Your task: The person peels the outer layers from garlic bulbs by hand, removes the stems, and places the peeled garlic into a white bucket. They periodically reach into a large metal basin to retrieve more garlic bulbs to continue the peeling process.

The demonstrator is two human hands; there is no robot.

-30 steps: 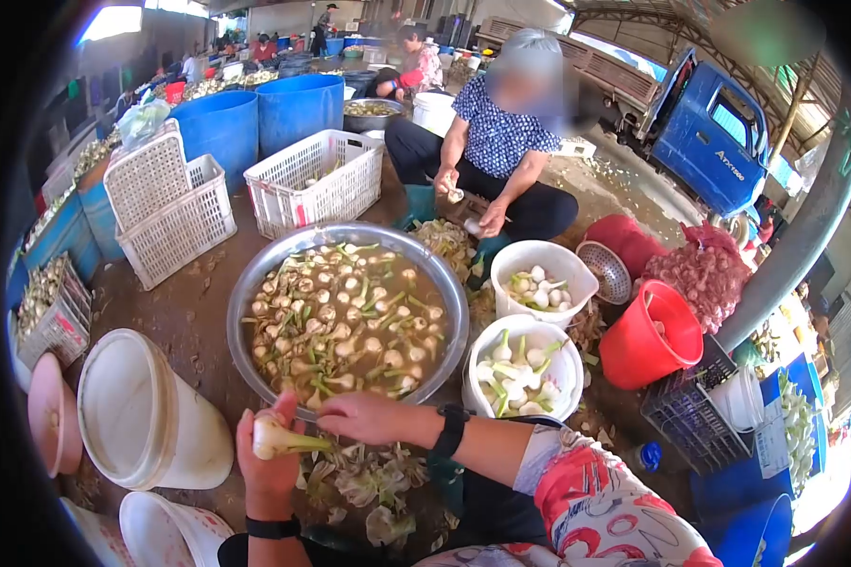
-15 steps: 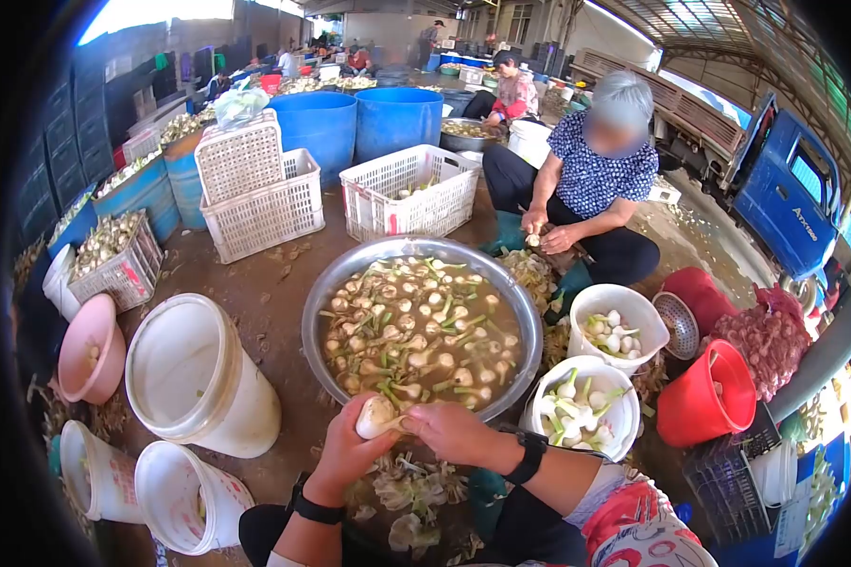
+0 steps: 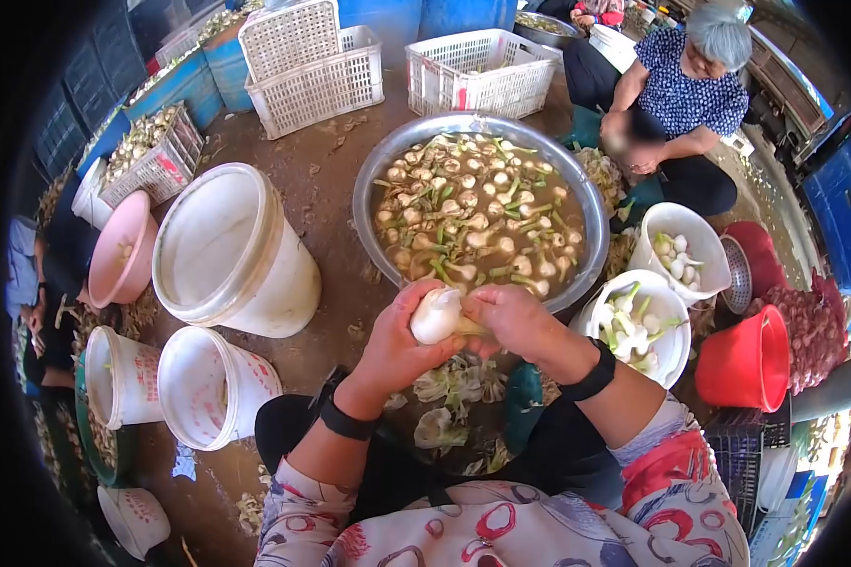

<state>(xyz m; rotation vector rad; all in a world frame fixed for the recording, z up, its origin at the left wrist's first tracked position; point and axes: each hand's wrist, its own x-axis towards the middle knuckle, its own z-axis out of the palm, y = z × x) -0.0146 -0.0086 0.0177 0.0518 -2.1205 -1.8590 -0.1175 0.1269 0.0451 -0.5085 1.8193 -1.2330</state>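
Observation:
A white garlic bulb (image 3: 436,317) rests in my left hand (image 3: 393,342), whose fingers and thumb wrap round it. My right hand (image 3: 513,319) pinches the pale stem end of the same bulb; its fingertips are partly hidden. Just beyond both hands stands a wide metal basin (image 3: 596,227) of brownish water, with many garlic bulbs (image 3: 477,222) floating in it, some with green stems. Pulled-off skins (image 3: 442,427) lie below my hands, between my legs. To the right of my right hand is a white bucket (image 3: 673,367) holding cleaned white bulbs with green stems.
Large white buckets (image 3: 288,283) and a pink tub (image 3: 128,255) stand on the left. White plastic crates (image 3: 482,90) are behind the basin. A co-worker (image 3: 690,94) sits at the back right. Another white bucket (image 3: 714,279), a red bucket (image 3: 742,369) and a mesh sack (image 3: 816,331) are at right.
My view has tilted down, so the scene sits higher and my lap shows. The bulb has turned in my left hand and shows more clean white surface. Both hands still hold it.

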